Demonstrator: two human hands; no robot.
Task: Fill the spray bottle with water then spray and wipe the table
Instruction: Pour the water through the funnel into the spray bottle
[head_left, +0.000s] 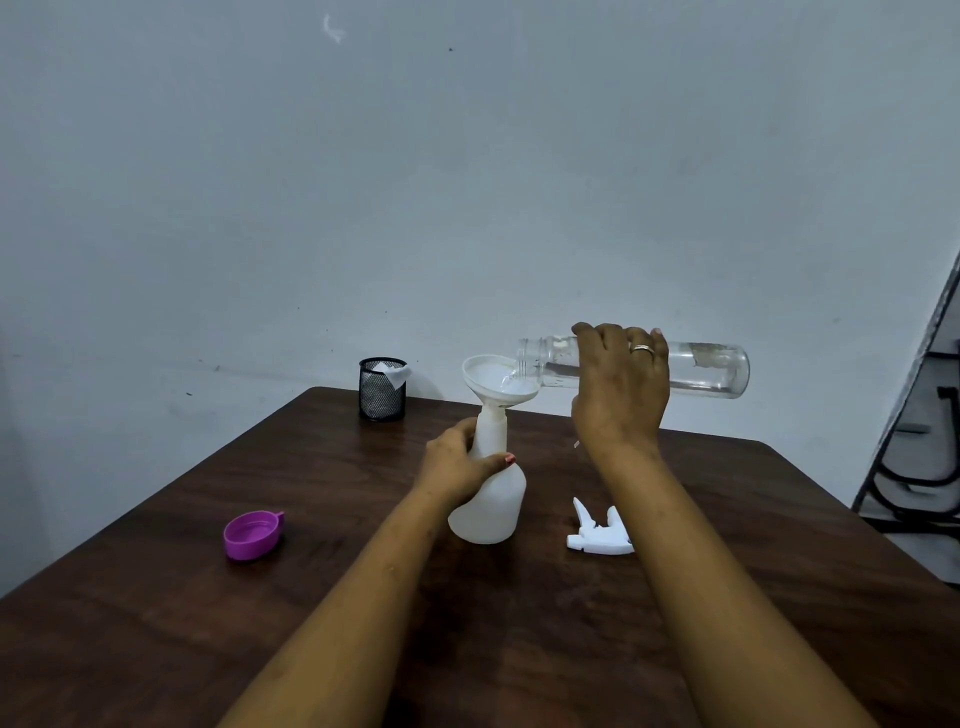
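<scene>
A white spray bottle (491, 506) stands upright on the dark wooden table (208, 623), its head taken off. My left hand (457, 462) grips its neck. A white funnel (496, 382) sits tilted in the bottle's mouth. My right hand (621, 395) holds a clear water bottle (711, 369) almost level, its mouth over the funnel, and water runs into the funnel. The white trigger spray head (597, 535) lies on the table to the right of the spray bottle. A purple cap (252, 535) lies on the table at the left.
A black mesh cup (382, 389) with a white cloth or paper in it stands at the table's far edge, close to the wall. Black chair frames (924, 467) stand beyond the table's right side.
</scene>
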